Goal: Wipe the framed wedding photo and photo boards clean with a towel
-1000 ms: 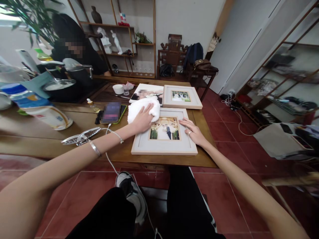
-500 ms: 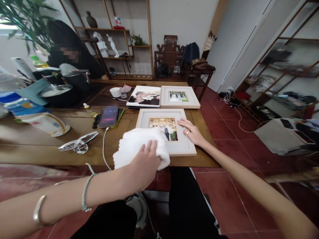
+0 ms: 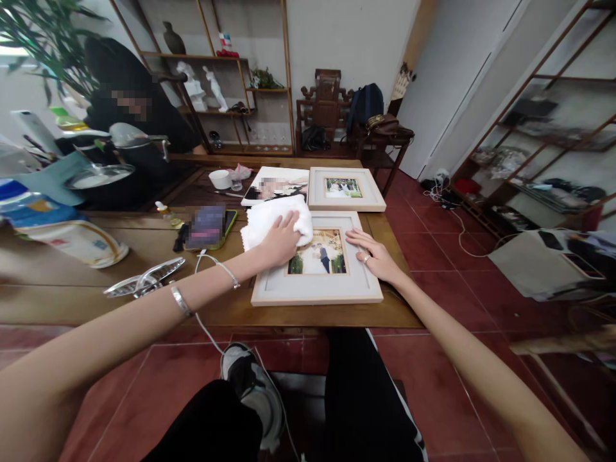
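A light wooden picture frame (image 3: 308, 296) with a wide white mat lies flat near the table's front edge. Inside it a wedding photo (image 3: 325, 253) shows. My left hand (image 3: 282, 242) grips a bunched white towel (image 3: 264, 221) and presses it over the frame's far left corner, hiding that corner. On the frame's right side rests my right hand (image 3: 378, 258), fingers stretched out, with a ring on one finger. Just beyond lie a second wooden frame (image 3: 315, 199) and, partly behind the towel, a white-bordered photo panel (image 3: 269, 176).
Left on the wooden table (image 3: 212, 301) are a phone (image 3: 206, 228), a silver hair-claw-like object (image 3: 144, 277), a small dropper bottle (image 3: 168, 215) and a large blue-and-white bottle (image 3: 67, 231). A white cable (image 3: 205, 327) hangs off the front edge. A person in black (image 3: 129, 83) sits across.
My left hand has pushed the towel away from me, from the frame's near left corner up to its far left corner. My right hand stays on the right edge.
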Available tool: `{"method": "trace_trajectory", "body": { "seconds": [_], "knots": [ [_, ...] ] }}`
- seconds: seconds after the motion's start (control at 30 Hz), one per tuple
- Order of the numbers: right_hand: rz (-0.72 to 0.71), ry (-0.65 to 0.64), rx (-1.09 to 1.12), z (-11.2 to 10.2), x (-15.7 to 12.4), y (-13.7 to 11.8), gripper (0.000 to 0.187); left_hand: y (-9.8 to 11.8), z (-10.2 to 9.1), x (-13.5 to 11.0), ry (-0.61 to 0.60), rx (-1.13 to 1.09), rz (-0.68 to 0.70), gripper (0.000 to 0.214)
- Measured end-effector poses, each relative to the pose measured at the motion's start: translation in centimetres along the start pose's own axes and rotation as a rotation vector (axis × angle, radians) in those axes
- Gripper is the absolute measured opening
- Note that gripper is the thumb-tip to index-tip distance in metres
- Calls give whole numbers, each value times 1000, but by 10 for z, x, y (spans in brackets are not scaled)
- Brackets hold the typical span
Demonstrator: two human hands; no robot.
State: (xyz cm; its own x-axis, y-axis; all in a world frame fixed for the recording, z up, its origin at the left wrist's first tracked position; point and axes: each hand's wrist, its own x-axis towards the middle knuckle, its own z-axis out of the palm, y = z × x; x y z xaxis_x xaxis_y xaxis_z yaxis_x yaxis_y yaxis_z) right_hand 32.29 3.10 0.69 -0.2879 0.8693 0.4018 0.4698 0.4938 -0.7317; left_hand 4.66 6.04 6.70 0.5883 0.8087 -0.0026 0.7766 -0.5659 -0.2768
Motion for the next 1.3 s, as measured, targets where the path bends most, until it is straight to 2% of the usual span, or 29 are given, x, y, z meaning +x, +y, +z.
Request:
{"method": "trace_trajectory", "body": {
  "seconds": [0.1, 0.2, 0.23, 0.3, 0.37, 0.43, 0.5, 0.6, 0.7, 0.8, 0.9, 1.0, 1.07, 1.13, 1.2, 1.3],
  "knots": [
    [1, 2, 5, -1, 0, 2, 52, 27, -19, -18, -129, 0, 1, 41],
    [9, 18, 9, -1, -1, 3, 52, 64, -42, -54, -292, -9, 15, 48],
    [10, 23, 7, -1, -1, 3, 52, 75, -49, -68, -325, -29, 69, 52],
    [5, 26, -1, 0, -2, 3, 53, 94, -59, -90, -350, -63, 190, 59],
    [-8, 17, -11, 0, -3, 3, 52, 104, -61, -102, -300, -79, 278, 56],
    [-22, 3, -18, -1, -3, 4, 52, 105, -56, -99, -198, -102, 273, 45],
    [-26, -1, -24, -2, -3, 4, 51, 95, -45, -82, -121, -147, 205, 38],
    [-21, 7, -33, -2, -4, 5, 50, 61, -22, -41, -93, -180, 77, 41],
    [-28, 8, -28, -2, -3, 5, 49, 21, -3, -2, 13, -118, -94, 45],
    [-26, 3, -14, -2, -1, 5, 48, -1, 1, 17, 35, -74, -101, 47],
    [-7, 19, -10, -1, 0, 5, 50, 12, -14, 8, -104, -64, -18, 44],
    [1, 41, -13, 1, 0, 4, 51, 51, -42, -24, -276, -64, 11, 42],
    [0, 53, -20, 3, -2, 2, 52, 78, -59, -49, -379, -82, 78, 47],
    [7, 64, -29, 3, -6, 0, 53, 100, -70, -71, -381, -129, 204, 49],
    [20, 68, -36, 4, -9, -2, 53, 112, -73, -82, -319, -164, 283, 41],
    [30, 57, -36, 2, -12, -3, 52, 112, -62, -73, -213, -211, 261, 37]
  ]
}}
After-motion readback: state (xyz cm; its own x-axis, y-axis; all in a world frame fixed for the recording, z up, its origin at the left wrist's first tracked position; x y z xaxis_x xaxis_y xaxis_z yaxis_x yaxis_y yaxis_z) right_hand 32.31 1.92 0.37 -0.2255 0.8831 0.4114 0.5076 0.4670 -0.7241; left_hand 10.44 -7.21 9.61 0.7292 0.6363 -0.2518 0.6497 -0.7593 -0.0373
